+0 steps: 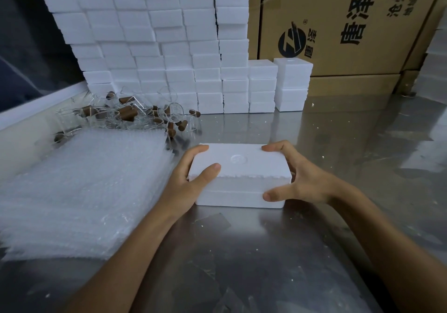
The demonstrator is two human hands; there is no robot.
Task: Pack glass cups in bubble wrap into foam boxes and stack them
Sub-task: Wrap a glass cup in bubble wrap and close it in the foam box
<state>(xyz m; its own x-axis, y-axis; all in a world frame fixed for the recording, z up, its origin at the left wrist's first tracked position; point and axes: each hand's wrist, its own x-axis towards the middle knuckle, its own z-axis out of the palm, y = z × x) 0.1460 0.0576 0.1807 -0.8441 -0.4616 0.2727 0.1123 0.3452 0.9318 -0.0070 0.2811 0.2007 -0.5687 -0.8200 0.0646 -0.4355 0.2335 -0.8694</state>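
A closed white foam box (239,174) lies on the steel table (266,252), lid on top of its base. My left hand (191,182) grips its left end, fingers over the far edge and thumb on the lid. My right hand (297,177) grips the right end, thumb low on the front face. A thick stack of bubble wrap sheets (79,191) lies to the left. Behind it sits a heap of glass cups with brown wooden handles (130,116).
A tall wall of stacked foam boxes (157,46) fills the back, with shorter stacks (292,85) at its right end. Large printed cardboard cartons (350,27) stand behind on the right. A white ledge (36,104) borders the table on the left.
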